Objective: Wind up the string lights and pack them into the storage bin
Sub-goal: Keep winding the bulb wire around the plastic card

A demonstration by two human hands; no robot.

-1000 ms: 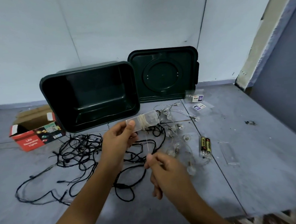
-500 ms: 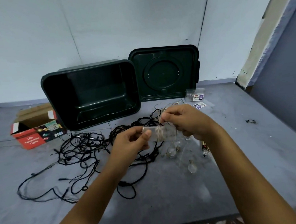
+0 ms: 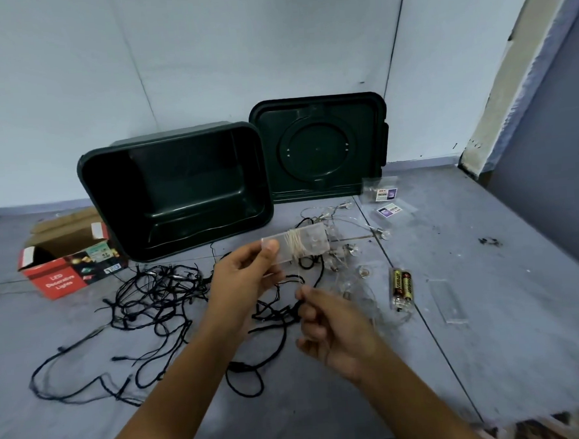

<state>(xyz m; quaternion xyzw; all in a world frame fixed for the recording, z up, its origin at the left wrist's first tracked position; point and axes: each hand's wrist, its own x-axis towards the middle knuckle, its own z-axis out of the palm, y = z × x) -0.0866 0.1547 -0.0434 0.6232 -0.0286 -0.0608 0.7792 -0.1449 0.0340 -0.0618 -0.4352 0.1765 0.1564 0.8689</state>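
**Condition.** The left hand (image 3: 247,276) is clamped by thumb and fingers on one end of a clear rectangular plastic battery case (image 3: 311,243), held above the grey worktop (image 3: 490,309). Several turns of the fine pale wire string with clear bulbs (image 3: 351,249) sit round the case's middle. The rest of this string lies loose on the worktop just beyond the case. The right hand (image 3: 328,325) is below the case with its fingers curled and thumb and forefinger closed together. It is judged to be pinching the wire, which is too thin to confirm. A black string-light cable (image 3: 157,295) lies tangled on the worktop, unwound. The dark green plastic storage bin (image 3: 85,170) stands tipped toward the camera with nothing visible inside.

**Risks.**
- The loose bulbs lie over the black cable, so pulling the wire taut could snag it or drag the tangle along.
- The turns are bunched in one narrow band, so slack could let them slip off.
- The two gold-and-black batteries (image 3: 401,285) lie among the bulbs and could be swept off by the wire.
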